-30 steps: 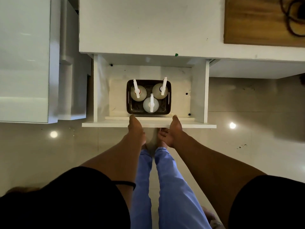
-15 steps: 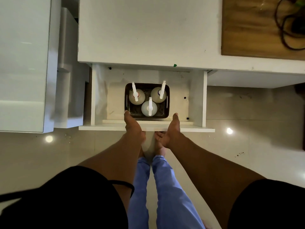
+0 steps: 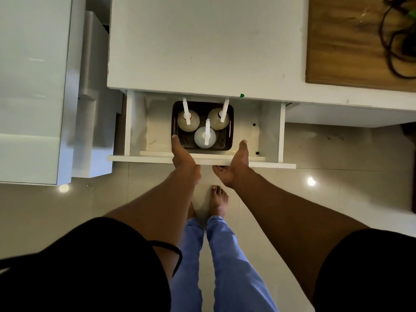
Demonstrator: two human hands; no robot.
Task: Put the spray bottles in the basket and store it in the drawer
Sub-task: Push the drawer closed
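Observation:
A dark basket [image 3: 229, 129] stands inside the white drawer [image 3: 269, 164], which is partly pulled out from under the white counter. Three spray bottles stand upright in it: a yellowish one at back left [image 3: 191, 122], another at back right [image 3: 216, 121], a clear one in front [image 3: 203, 138]. The basket's back edge lies almost under the counter lip. My left hand [image 3: 183, 159] rests flat over the drawer's front panel, thumb up over the basket's near left corner. My right hand [image 3: 235, 168] presses its palm on the front panel, fingers curled under its edge.
The white counter top [image 3: 202, 41] spans the upper frame, with a wooden board [image 3: 351, 41] and black cables [image 3: 400, 41] at its right. A white appliance [image 3: 33, 86] stands to the left. My bare feet and blue trouser legs are on the glossy tiled floor below the drawer.
The drawer has slid in toward the counter, so less of it and the basket shows. Both hands stayed on the front panel and moved with it.

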